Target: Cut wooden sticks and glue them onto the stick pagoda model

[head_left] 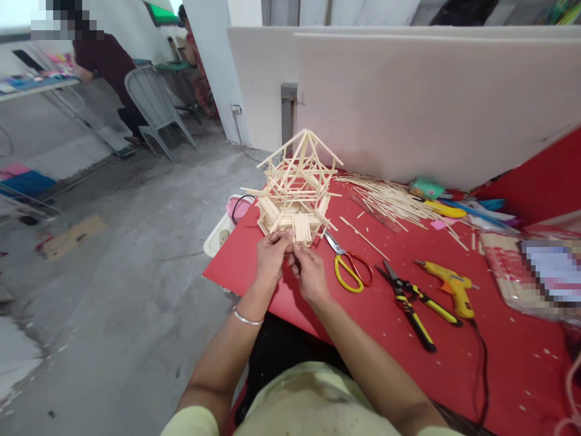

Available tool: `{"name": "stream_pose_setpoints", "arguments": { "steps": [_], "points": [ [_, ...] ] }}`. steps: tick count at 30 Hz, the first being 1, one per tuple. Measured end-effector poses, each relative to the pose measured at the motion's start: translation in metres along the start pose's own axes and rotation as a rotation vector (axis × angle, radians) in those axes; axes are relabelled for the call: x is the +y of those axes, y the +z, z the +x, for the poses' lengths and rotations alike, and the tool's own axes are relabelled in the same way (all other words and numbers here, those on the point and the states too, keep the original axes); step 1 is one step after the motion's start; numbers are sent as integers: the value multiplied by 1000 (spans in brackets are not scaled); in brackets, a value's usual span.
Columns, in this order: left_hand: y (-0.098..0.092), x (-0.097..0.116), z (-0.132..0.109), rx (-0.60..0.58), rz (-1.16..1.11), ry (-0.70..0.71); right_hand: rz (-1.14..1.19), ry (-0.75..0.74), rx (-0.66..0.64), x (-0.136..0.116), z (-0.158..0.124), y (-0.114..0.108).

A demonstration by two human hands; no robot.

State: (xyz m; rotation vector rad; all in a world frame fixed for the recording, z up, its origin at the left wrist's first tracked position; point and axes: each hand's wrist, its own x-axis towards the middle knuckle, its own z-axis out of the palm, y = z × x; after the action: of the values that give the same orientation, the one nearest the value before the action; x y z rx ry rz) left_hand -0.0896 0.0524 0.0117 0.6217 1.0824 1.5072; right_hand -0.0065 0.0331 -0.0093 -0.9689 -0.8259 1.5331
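Note:
A small house built of thin wooden sticks [297, 188] stands on the red table [454, 375] near its left corner. My left hand [271, 257] and my right hand [308, 272] meet right in front of the house, at its near base. Both have the fingers pinched together around something small at the house's front edge, which I cannot make out. A silver bangle sits on my left wrist.
Yellow-handled scissors [347, 266], black-yellow cutters [411, 306] and a yellow glue gun [454, 287] lie right of my hands. Loose sticks [390, 200] pile up by the white board [408, 97]. A person sits at a far table beside a grey chair [154, 103].

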Motion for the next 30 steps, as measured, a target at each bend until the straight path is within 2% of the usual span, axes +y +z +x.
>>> {"name": "stream_pose_setpoints", "arguments": {
  "steps": [30],
  "points": [
    [3,4,-3,-12,20,15,-4,4,4,-2,1,1]
  ]
}}
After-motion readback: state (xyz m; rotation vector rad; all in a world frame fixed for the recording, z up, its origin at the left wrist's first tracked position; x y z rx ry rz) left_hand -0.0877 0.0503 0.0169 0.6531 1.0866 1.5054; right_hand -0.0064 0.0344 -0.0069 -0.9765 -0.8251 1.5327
